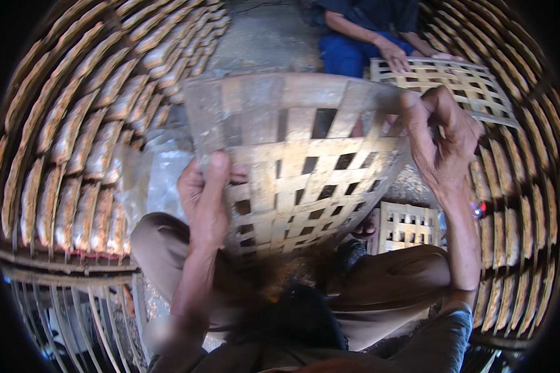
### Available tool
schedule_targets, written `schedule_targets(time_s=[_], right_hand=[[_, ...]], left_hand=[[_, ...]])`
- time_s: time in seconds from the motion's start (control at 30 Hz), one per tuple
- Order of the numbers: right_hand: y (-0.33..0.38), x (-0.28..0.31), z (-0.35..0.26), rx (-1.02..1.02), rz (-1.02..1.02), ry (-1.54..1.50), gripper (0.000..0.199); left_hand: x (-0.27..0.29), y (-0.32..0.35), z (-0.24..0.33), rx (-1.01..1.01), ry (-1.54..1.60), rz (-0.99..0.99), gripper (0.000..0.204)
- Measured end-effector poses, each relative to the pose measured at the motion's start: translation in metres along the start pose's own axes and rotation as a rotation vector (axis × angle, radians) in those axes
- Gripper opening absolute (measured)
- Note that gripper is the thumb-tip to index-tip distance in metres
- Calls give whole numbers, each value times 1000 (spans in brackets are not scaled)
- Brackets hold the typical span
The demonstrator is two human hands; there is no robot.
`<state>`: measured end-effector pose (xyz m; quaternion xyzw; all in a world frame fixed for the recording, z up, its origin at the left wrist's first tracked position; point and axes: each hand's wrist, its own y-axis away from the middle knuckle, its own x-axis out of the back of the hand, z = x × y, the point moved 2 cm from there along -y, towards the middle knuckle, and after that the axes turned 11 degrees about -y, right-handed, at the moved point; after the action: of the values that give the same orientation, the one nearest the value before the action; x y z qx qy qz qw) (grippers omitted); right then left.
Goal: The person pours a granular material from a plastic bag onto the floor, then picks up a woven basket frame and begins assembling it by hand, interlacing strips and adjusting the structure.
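A woven bamboo basket (298, 161) is being held up at the centre of the view, tilted, its open lattice facing the camera. The left hand (206, 202) is closed on the basket's edge at 8 o'clock, thumb pressed flat on the strips. The right hand (438, 140) is gripped on the rim at 2 o'clock, fingers curled over it.

Step in hand, as judged: the basket is being turned or inspected between both hands above the lap. The next move would call for both grips being kept firm while the rim is rotated, since the thin strips flex easily.

Racks of drying fish (87, 143) are being seen at 9 o'clock, with more rows (522, 211) at 3 o'clock. A flat woven mat (445, 84) is being handled by another person's hand (393, 57) at 1 o'clock. A smaller lattice piece (407, 225) is lying at 4 o'clock, possibly on the floor; the view is blurred there.
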<state>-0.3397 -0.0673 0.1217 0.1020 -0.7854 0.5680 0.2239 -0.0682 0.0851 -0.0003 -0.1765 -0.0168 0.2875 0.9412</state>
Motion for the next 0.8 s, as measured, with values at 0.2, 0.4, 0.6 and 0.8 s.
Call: schedule_targets(time_s=[0.2, 0.4, 0.6, 0.8], right_hand=[[2, -20, 4, 138, -113, 124, 33], [-1, -27, -2, -260, -354, -17, 35], [9, -18, -1, -219, -274, 1, 30], [7, 1, 30, 7, 97, 203, 62]], left_hand=[[-6, -5, -8, -3, -2, -57, 35], [-9, -4, -24, 48, -38, -145, 38], [-10, 1, -28, 97, -15, -174, 36], [7, -7, -13, 7, 45, -9, 32]])
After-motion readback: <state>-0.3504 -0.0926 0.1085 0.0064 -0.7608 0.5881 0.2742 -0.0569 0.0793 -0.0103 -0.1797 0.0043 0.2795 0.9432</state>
